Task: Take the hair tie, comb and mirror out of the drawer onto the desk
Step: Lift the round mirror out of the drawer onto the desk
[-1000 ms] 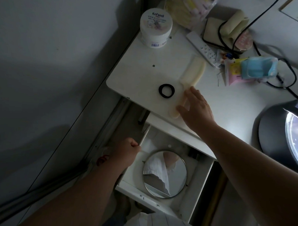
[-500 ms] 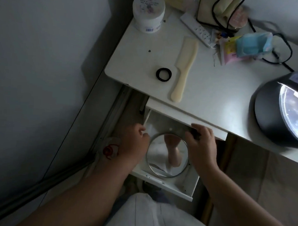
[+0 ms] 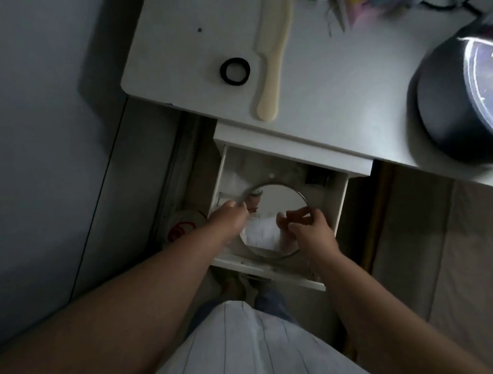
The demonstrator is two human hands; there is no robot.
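A round metal-rimmed mirror (image 3: 278, 202) sits in the open white drawer (image 3: 339, 208) under the desk. My left hand (image 3: 228, 217) grips its left rim, and my right hand (image 3: 308, 230) holds its right rim with fingers curled over the edge. The mirror looks tilted, its far edge raised. On the white desk (image 3: 328, 91) lie a black hair tie (image 3: 235, 71) and, right beside it, a cream comb (image 3: 270, 58) with its handle pointing toward the desk's front edge.
A dark round lamp head (image 3: 464, 94) with a bright ring hangs over the desk's right side. Small packets and cables clutter the desk's far edge. A wall runs along the left. My pale striped garment fills the bottom of the view.
My right hand left the comb on the desk and came down into the drawer. Both hands have closed on the mirror's rim. The camera has tilted downward.
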